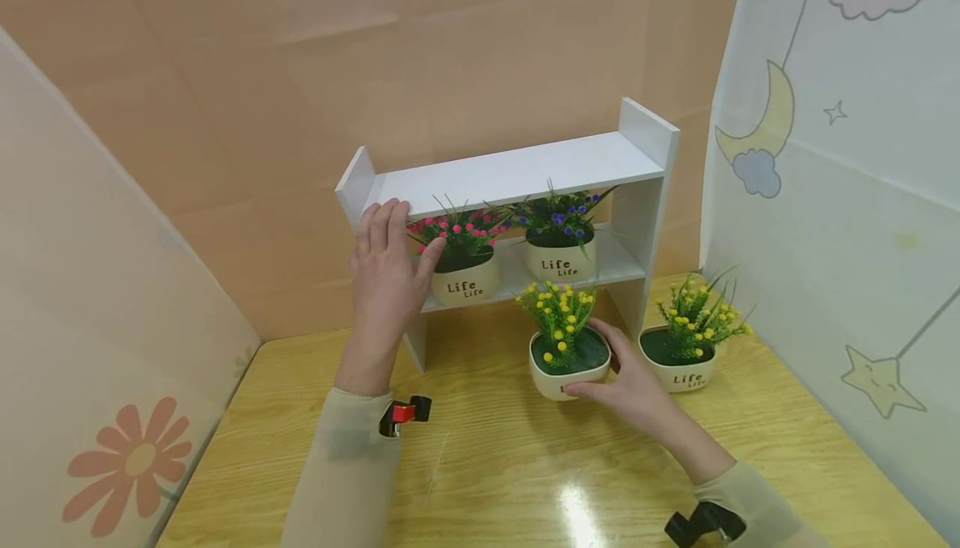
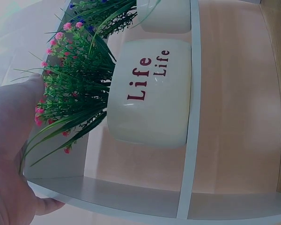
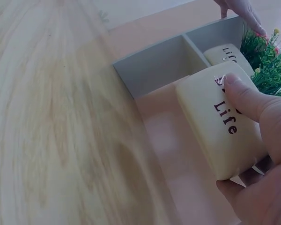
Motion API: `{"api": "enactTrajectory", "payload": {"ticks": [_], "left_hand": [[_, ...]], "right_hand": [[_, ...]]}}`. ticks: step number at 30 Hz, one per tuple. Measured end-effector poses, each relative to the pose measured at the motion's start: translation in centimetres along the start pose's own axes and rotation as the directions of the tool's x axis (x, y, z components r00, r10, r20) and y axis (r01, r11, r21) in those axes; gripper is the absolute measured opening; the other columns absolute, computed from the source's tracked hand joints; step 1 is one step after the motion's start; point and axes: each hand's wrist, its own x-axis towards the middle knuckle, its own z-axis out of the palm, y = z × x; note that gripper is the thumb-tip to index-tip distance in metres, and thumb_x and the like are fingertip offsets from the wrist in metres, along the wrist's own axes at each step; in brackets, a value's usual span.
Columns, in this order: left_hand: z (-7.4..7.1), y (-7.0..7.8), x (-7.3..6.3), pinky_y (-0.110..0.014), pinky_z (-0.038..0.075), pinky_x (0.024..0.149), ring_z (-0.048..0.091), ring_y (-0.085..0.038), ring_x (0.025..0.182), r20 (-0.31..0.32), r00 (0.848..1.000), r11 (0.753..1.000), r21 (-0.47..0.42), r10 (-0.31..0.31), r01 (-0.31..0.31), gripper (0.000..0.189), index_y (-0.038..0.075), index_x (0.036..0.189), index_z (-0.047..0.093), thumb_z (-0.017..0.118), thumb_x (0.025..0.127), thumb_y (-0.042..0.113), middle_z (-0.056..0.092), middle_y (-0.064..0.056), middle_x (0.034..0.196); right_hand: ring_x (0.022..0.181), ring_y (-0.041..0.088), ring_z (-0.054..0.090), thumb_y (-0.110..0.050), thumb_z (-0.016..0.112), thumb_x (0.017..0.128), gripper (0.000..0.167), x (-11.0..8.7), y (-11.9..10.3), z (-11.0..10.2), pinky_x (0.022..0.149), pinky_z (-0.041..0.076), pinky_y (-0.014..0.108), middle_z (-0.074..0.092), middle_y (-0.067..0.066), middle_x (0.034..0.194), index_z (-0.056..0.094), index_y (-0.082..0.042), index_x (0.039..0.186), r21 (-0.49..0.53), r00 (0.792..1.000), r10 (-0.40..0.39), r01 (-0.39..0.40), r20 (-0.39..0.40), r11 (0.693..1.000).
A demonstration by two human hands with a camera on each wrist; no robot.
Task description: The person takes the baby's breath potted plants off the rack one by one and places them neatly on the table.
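Fingers (image 1: 611,338) and thumb of the right hand (image 1: 637,388) pinch the nearer yellow-flowered pot (image 1: 551,383), before the shelf's (image 1: 517,171) middle-board front edge, toward its right corner. Left hand (image 1: 386,274), fingers fairly straight, rests at the top-left corner. Probably mid-transfer; next move seemingly calls for level lifting.

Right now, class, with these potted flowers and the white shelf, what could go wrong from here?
The yellow-flowered pot might tilt, since the right grip holds it from one side. That grip could bump the second yellow-flowered pot close beside it. The left grip rests on the white shelf, so a push might jolt the pink-flowered pot.
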Motion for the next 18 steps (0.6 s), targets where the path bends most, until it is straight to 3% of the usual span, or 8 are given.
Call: {"api": "enactTrajectory", "payload": {"ticks": [10,18], "left_hand": [[0.0,-0.1,0.0,-0.07,0.031,0.121,0.015,-0.031,0.166,-0.01,1.0,1.0,0.011,0.005,-0.005,0.074,0.011,0.166,0.036,0.062,0.112,0.053,0.032,-0.008,0.173],[-0.1,0.0,0.0,-0.07,0.031,0.121,0.015,-0.031,0.166,-0.009,1.0,1.0,0.0,0.006,-0.006,0.073,0.011,0.166,0.037,0.062,0.112,0.052,0.032,-0.008,0.173]], "right_hand": [[0.153,0.054,0.04,-0.024,0.1,0.085,0.114,0.0,1.0,-0.3,0.122,0.036,0.064,0.038,0.031,0.166,0.028,0.004,0.169,-0.024,1.0,0.015,-0.015,-0.001,1.0],[0.154,0.053,0.039,-0.029,0.098,0.087,0.116,-0.2,2.1,-0.6,0.121,0.037,0.064,0.034,0.03,0.169,0.025,-0.001,0.172,-0.047,0.997,0.076,-0.076,0.005,0.996]]}}
